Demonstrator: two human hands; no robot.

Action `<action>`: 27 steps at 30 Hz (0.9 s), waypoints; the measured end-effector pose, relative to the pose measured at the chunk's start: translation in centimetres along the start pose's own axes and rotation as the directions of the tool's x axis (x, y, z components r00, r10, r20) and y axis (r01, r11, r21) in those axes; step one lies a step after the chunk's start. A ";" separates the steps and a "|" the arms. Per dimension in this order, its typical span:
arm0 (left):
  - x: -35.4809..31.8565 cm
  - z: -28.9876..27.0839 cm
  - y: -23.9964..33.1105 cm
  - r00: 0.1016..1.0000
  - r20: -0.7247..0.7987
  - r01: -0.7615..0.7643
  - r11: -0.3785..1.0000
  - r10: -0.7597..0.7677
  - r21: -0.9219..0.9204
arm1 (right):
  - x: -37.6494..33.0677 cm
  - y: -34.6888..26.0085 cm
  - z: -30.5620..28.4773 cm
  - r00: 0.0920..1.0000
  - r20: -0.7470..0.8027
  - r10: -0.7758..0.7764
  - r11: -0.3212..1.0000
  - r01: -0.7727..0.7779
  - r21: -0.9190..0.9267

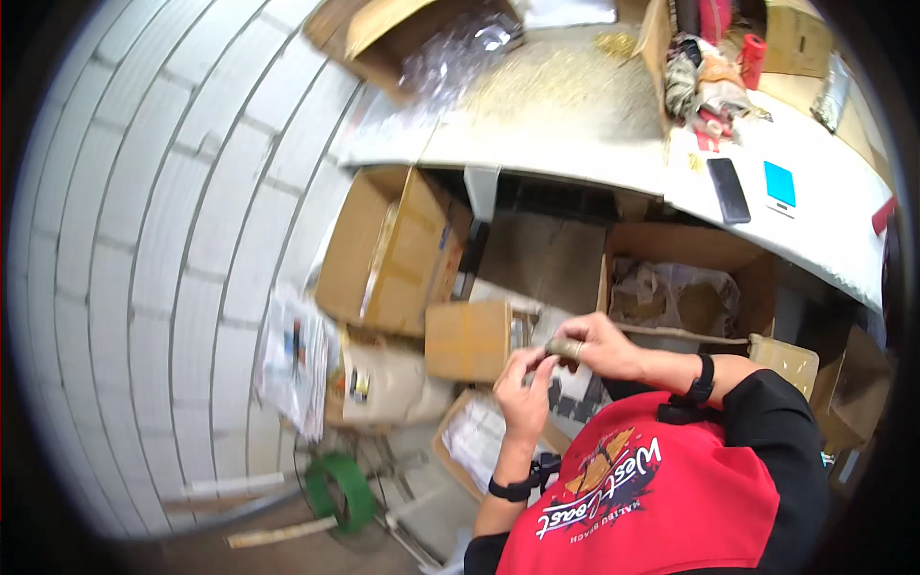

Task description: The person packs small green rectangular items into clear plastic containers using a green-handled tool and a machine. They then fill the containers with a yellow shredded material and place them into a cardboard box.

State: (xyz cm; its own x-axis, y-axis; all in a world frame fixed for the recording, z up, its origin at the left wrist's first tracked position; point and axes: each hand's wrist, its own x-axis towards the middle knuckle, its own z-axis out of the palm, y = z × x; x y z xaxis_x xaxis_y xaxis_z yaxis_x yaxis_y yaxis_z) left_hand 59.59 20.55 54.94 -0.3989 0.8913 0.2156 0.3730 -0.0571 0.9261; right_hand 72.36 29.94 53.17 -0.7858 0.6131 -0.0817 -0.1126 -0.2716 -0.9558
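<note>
Single view: left fisheye of head-worn pair, looking down from wearer's head, own shirt [714, 479] close below at 4 to 5 o'clock. Very wide sweep, dark round rim, straight edges bowed. Left hand [520, 393] and right hand [604, 347] at close range, off centre toward 4 o'clock. Counter [594, 165] farther out, 11 to 3 o'clock. Block wall [153, 249] fills 8 to 11 o'clock, lines tilted, curving.

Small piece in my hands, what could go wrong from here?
The small piece, held in the fingers of the left hand and right hand, might slip if the grip loosens and drop among the cartons below. The dark phone lies near the white tabletop's front edge; a bump could knock it off.
</note>
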 end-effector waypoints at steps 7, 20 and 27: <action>12.9 1.0 -0.5 0.921 0.218 -0.379 0.872 0.323 0.311 | 9.8 -3.3 -6.6 0.943 0.126 -0.307 0.628 0.300 -0.718; 25.9 -37.1 -15.3 0.828 -0.547 -0.024 0.982 0.123 0.185 | 12.0 1.8 -23.2 0.703 -0.580 -0.411 0.586 -0.284 -0.759; 19.1 -41.8 -29.6 0.491 -0.826 0.859 0.315 -0.276 0.404 | 21.7 5.0 -34.2 0.383 -0.741 -0.551 0.475 -0.586 -0.656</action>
State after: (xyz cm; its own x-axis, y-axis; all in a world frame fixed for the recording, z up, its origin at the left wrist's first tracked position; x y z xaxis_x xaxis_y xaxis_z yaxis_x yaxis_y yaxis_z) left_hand 5.95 20.46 44.53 -0.9911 0.0814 0.1057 0.1138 0.9291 0.3520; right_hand 75.55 67.20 36.93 0.2119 0.9345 0.2860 0.8061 -0.0016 -0.5918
